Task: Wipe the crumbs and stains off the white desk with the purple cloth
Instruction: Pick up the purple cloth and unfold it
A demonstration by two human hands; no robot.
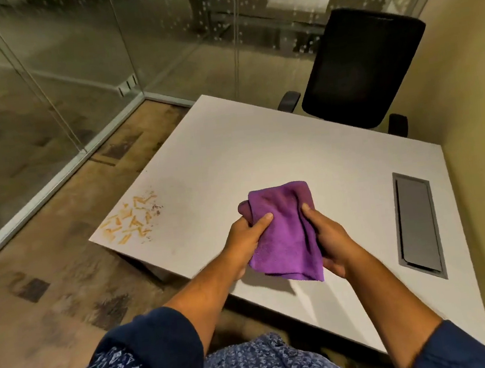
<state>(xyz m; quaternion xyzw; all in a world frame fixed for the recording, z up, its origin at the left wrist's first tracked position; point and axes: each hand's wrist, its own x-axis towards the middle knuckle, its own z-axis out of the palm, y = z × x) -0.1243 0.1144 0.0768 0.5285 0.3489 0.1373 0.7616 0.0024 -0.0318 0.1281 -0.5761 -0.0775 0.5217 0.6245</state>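
The purple cloth [286, 230] is bunched and folded, held above the near part of the white desk [247, 153]. My left hand [245, 236] grips its left edge, thumb on top. My right hand [329, 237] grips its right edge. Orange crumbs and dark specks [132, 219] lie scattered on the desk's left corner, well to the left of the cloth and both hands. The cloth is apart from the crumbs.
A grey cable hatch [417, 221] is set into the desk on the right. A black office chair [364, 67] stands at the far side. Glass partitions [100, 63] close the left and back; a beige wall [482, 126] runs along the right.
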